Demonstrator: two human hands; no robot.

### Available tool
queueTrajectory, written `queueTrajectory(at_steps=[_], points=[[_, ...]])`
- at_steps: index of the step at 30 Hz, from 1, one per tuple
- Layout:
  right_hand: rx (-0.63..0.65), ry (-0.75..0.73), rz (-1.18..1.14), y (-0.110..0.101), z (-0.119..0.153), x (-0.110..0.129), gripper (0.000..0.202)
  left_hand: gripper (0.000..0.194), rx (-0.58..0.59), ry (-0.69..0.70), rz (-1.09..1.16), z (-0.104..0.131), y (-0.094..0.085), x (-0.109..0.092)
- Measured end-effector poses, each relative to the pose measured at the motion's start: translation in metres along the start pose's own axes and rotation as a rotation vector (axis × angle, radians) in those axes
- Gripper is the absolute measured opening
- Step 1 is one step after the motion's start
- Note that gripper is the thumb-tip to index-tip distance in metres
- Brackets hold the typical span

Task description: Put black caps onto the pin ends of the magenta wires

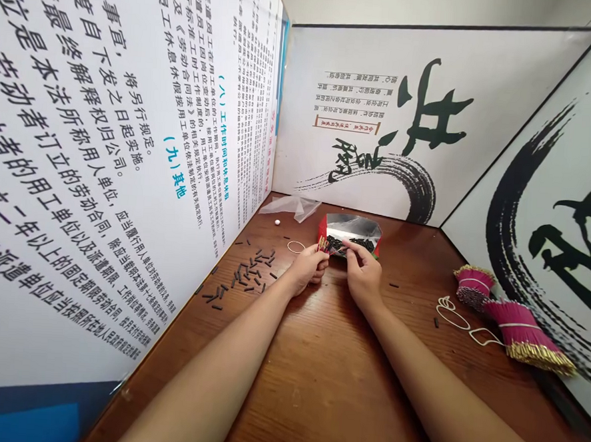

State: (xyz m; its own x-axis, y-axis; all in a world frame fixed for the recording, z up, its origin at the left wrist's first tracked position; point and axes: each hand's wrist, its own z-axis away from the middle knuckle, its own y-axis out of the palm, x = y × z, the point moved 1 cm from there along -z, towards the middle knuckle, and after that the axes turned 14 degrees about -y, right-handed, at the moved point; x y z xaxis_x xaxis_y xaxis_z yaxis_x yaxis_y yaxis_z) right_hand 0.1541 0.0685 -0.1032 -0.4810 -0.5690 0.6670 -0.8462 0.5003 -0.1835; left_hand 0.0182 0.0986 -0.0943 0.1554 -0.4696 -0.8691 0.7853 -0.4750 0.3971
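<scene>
My left hand is closed around a small bunch of thin sticks or wires with gold-coloured ends, at the left front of an open box. The box is red with a silvery inside and holds many small black pieces. My right hand is at the box's front right, thumb and fingertips pinched together near the bunch. What lies between those fingertips is too small to make out.
Loose black tubes lie scattered on the wooden table at left. Behind them are a clear plastic bag and a white loop. Pink bundles with gold ends and white bands lie at right. Printed panels surround the table.
</scene>
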Motion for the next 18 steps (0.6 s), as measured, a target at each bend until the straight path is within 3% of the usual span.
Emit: queueTrajectory(at_steps=[18], points=[[-0.038,-0.033,0.018,-0.0003,0.0001,0.0109,0.025,0.02,-0.022,-0.03,-0.044,0.0045,0.0041,-0.0021]])
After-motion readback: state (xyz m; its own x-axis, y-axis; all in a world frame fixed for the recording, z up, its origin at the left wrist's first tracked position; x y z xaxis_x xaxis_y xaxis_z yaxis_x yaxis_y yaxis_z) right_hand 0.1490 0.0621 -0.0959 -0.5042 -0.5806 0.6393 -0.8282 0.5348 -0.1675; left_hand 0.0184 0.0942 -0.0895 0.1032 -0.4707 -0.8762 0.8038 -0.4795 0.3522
